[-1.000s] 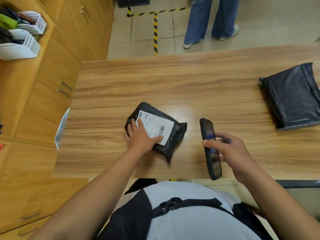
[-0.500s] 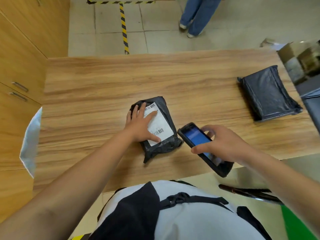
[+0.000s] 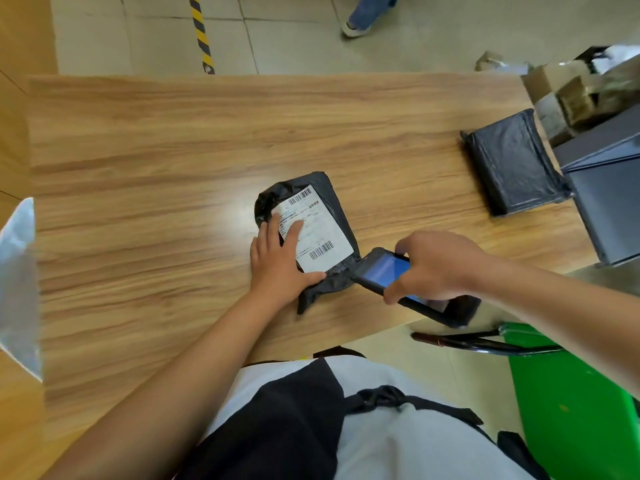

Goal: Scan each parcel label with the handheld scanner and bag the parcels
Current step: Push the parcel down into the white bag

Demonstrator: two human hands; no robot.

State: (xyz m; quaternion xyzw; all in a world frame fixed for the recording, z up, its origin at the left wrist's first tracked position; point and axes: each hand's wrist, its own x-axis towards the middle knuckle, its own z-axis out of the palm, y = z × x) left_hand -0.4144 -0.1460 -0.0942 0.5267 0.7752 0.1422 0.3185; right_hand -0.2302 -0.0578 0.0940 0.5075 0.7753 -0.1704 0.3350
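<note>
parcel (image 3: 268, 204) sat mid-worktop (image 3: 173, 168), black poly wrap with the white label (image 3: 317, 230) face up. left hand (image 3: 277, 261) lay flat on it, fingers straight over the label's near-left part, pressing it down rather than gripping. since a second earlier the parcel had been turned, and the scanner (image 3: 384, 271) had gone from edge-on beside it to tilted with its screen lit, nose just at the parcel's near right corner. right hand (image 3: 440, 265) was wrapped round the scanner. looked like the scan was about to happen. the lower barcode (image 3: 321, 250) was uncovered, so nothing blocked it. a second black parcel (image 3: 512, 164) waited far right by a grey bin (image 3: 609, 188), with a green chair (image 3: 571, 393) below the right arm.
</note>
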